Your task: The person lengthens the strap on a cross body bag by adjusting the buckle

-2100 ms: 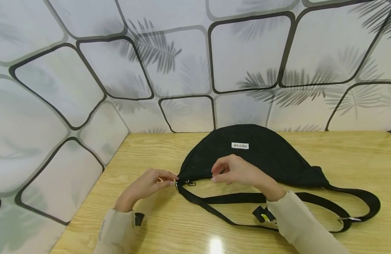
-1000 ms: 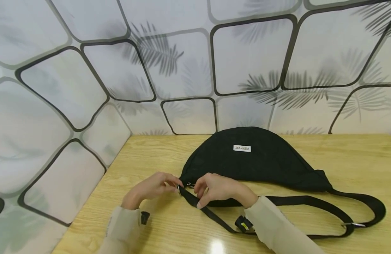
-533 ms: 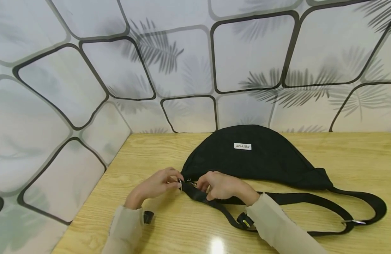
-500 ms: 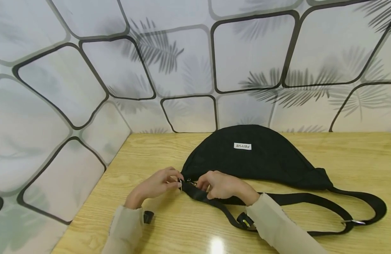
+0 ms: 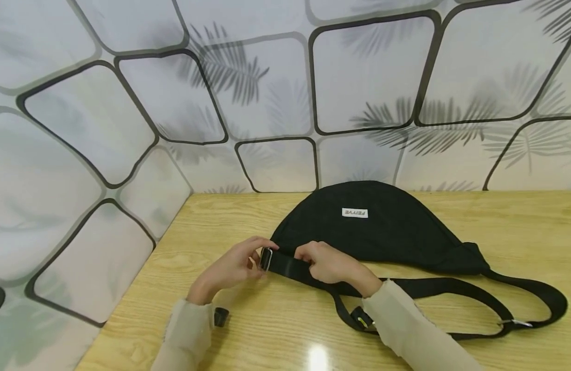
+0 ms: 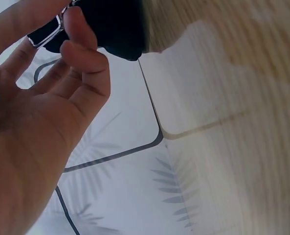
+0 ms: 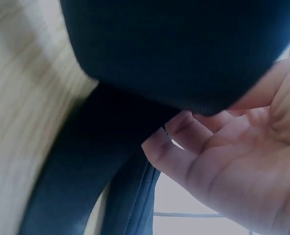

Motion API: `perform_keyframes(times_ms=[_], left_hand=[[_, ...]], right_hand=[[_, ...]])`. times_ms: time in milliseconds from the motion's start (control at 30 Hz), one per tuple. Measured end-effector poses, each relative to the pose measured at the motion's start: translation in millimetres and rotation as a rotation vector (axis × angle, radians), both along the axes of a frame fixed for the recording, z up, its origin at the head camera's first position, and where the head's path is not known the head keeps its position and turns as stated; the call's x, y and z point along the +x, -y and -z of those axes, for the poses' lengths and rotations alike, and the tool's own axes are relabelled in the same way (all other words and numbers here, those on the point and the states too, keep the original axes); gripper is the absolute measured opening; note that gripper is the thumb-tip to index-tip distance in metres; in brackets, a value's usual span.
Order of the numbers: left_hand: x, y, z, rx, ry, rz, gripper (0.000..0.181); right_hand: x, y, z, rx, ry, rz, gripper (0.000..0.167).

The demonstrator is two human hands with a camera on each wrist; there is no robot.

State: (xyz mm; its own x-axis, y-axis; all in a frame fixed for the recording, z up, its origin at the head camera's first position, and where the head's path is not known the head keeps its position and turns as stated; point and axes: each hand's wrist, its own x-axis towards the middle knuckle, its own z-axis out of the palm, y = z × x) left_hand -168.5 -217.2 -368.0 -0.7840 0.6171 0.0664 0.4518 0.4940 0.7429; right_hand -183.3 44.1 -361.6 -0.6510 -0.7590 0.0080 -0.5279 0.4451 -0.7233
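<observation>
A black waist bag [image 5: 373, 232] with a white label lies on the table, its strap [image 5: 290, 268] looping out in front. My left hand [image 5: 234, 265] holds the strap's end at a metal buckle [image 5: 266, 259], at the bag's left corner. The left wrist view shows the same buckle [image 6: 49, 34] by the thumb and fingertips. My right hand [image 5: 329, 263] grips the strap a short way to the right, its fingers curled behind the band. In the right wrist view, a zipper [image 7: 135, 196] runs beside those fingers, and part of the strap hides some of them.
The wooden table [image 5: 248, 335] meets a patterned wall covering [image 5: 276, 93] at the back and left. More strap loops rightward through a metal slider [image 5: 515, 323]. A black piece with a yellow mark [image 5: 361, 318] sits by my right sleeve.
My right hand has come down from above the bag onto the strap. The strap's left stretch is lifted and turned flat, and my left hand has moved slightly up and right with the buckle.
</observation>
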Motion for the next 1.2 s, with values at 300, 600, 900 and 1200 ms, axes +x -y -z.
perform_keyframes(times_ms=[300,600,900,1200], left_hand=[[-3.6,-4.2,1.8,0.035,-0.124,0.023,0.055],[-4.4,-6.2,-0.6,0.036,-0.162,-0.002,0.059],[-1.3,-8.2,-2.9,0.038,-0.152,-0.025,0.057],[3.0,-10.8,-6.4,0.035,-0.163,-0.030,0.054]], right_hand=[[-0.8,-2.7,-0.6,0.004,0.027,0.094,0.027],[3.4,2.6,-0.7,-0.139,-0.043,0.259,0.015],[8.1,9.6,-3.3,-0.201,-0.159,0.334,0.015],[6.2,9.9,-2.2,-0.219,-0.083,0.300,0.008]])
